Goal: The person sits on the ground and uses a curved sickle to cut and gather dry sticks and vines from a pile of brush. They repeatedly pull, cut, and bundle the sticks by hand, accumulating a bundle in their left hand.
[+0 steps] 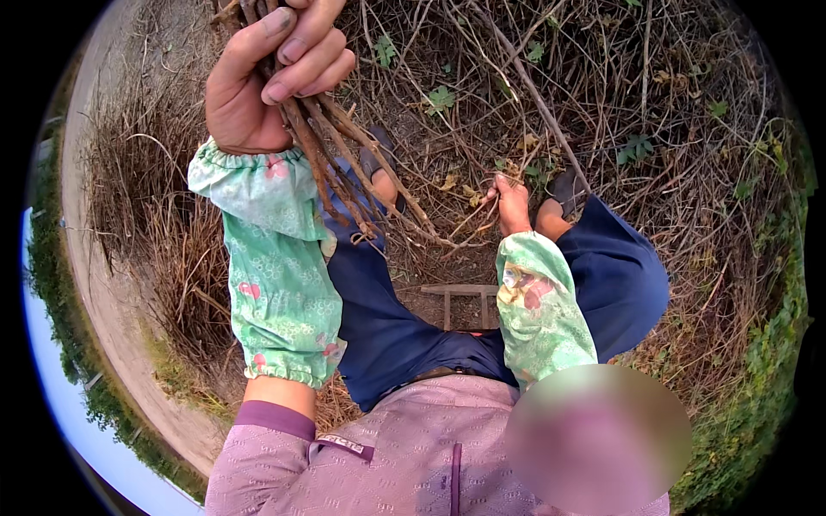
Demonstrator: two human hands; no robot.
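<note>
My left hand point(277, 71) is raised at the upper left, its fingers closed around a bundle of brown woody stems point(352, 168). The cut ends hang down over my left leg, and one thin stem bends across towards the middle. Lower, between my knees, my right hand point(514, 203) grips a thin dry twig point(492, 198) beside some withered yellow leaves point(472, 192). What its far fingers touch is hidden. Green flowered sleeve covers point(284, 258) wrap both forearms.
I sit low, with a small wooden stool frame point(459, 290) beneath me. Tangled dry vines point(581, 77) with a few green leaves spread ahead and right. Stacked stems point(174, 245) lie at the left, beside a dirt path point(97, 271). One long stick point(535, 97) slants towards my right knee.
</note>
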